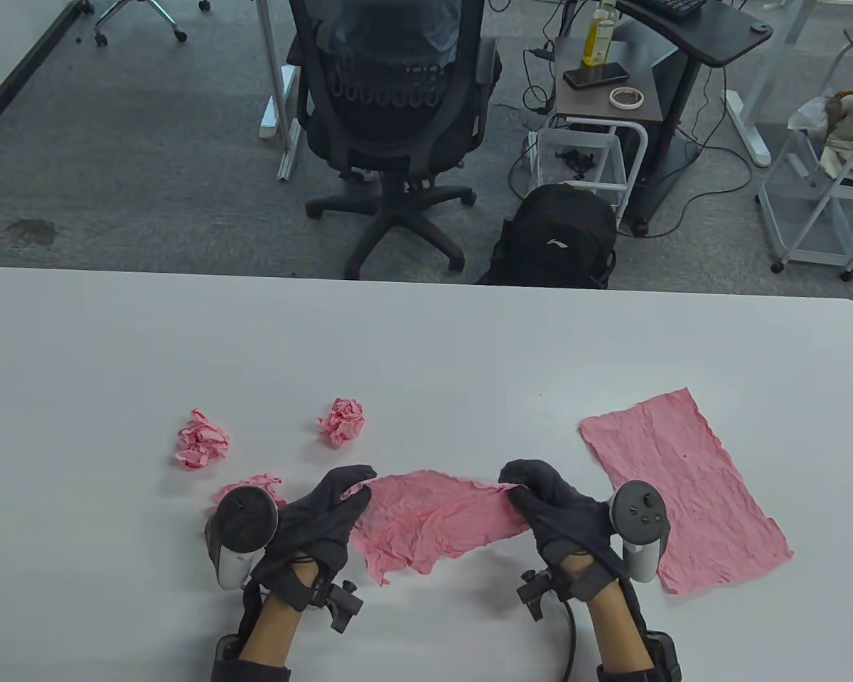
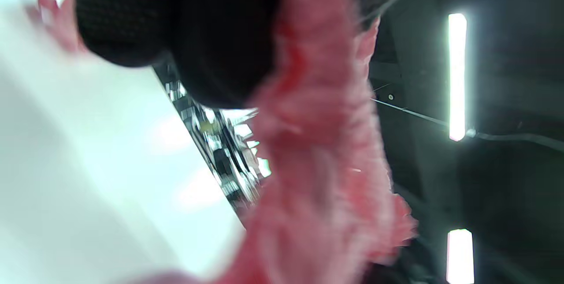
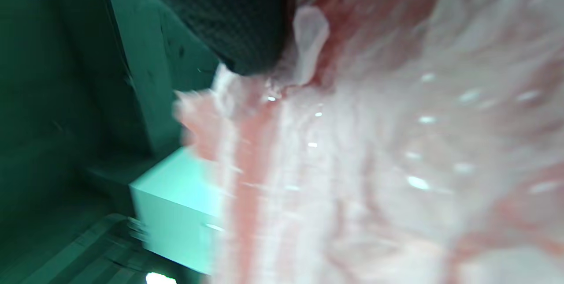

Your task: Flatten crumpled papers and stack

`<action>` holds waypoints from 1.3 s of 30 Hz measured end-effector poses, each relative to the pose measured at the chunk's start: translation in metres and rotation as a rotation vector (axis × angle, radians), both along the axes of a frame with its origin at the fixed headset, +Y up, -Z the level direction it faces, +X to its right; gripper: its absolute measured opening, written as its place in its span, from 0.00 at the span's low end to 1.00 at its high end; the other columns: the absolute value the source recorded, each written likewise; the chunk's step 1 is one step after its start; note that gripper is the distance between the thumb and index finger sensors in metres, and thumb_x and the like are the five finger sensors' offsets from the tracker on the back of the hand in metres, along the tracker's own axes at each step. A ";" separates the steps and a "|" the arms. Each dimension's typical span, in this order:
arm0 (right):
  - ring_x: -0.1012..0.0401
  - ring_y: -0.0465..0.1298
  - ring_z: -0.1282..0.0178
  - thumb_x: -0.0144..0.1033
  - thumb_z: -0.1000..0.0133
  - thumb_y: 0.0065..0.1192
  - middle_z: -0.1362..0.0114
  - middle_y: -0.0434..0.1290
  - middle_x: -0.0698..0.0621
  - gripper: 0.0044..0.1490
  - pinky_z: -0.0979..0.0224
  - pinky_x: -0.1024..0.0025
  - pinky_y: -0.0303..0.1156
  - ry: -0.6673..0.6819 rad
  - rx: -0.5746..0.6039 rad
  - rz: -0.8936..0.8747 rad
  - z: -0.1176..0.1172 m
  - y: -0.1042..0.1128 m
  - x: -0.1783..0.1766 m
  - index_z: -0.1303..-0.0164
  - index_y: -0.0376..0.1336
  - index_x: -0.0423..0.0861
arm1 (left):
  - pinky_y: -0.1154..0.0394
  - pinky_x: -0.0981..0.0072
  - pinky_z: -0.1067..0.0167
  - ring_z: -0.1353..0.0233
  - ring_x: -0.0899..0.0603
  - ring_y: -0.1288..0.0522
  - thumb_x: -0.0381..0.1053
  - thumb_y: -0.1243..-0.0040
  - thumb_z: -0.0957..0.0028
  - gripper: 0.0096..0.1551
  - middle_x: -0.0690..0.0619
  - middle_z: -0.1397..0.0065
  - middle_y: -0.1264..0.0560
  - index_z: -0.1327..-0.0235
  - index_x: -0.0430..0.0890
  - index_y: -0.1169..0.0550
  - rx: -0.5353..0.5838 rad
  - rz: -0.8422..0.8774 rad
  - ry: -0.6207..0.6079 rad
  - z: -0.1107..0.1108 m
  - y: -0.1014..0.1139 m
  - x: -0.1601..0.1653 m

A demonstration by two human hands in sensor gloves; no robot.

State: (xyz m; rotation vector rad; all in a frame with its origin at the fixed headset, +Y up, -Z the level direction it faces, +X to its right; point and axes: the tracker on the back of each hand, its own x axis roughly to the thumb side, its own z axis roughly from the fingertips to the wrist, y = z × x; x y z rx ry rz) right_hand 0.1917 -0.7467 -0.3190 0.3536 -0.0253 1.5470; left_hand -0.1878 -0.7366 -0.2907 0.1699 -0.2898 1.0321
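Note:
Both hands hold one wrinkled pink paper (image 1: 433, 522) stretched between them near the table's front edge. My left hand (image 1: 341, 497) pinches its left end and my right hand (image 1: 529, 486) pinches its right end. The paper fills the left wrist view (image 2: 317, 143) and the right wrist view (image 3: 374, 165), blurred. A flattened pink sheet (image 1: 682, 486) lies on the table to the right of my right hand. Two crumpled pink balls lie to the left, one (image 1: 200, 440) far left and one (image 1: 342, 421) nearer the middle. A third crumpled piece (image 1: 256, 486) shows partly behind the left tracker.
The white table (image 1: 426, 341) stretches wide beyond the papers. Past its far edge stand a black office chair (image 1: 391, 106), a black backpack (image 1: 554, 238) and a side cart (image 1: 601, 92), all on the floor.

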 end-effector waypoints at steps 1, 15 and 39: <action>0.48 0.83 0.52 0.28 0.46 0.66 0.40 0.78 0.41 0.25 0.46 0.46 0.74 0.057 -0.021 -0.076 -0.001 -0.002 -0.001 0.37 0.66 0.44 | 0.16 0.58 0.56 0.66 0.53 0.12 0.59 0.38 0.43 0.25 0.58 0.59 0.15 0.37 0.50 0.21 0.014 -0.023 0.018 0.000 0.001 -0.001; 0.62 0.76 0.65 0.50 0.51 0.78 0.47 0.72 0.48 0.51 0.53 0.53 0.75 -0.069 0.065 0.785 0.010 0.011 -0.020 0.24 0.54 0.46 | 0.17 0.59 0.57 0.70 0.54 0.14 0.60 0.37 0.43 0.25 0.59 0.64 0.15 0.39 0.48 0.20 -0.059 0.182 -0.046 -0.002 -0.003 -0.003; 0.63 0.85 0.87 0.38 0.45 0.69 0.63 0.85 0.45 0.27 0.79 0.63 0.80 -0.213 -0.373 0.331 -0.003 -0.025 0.028 0.41 0.69 0.36 | 0.19 0.48 0.50 0.60 0.44 0.12 0.55 0.33 0.46 0.27 0.50 0.54 0.14 0.37 0.44 0.20 -0.157 -0.406 0.090 -0.007 -0.014 0.004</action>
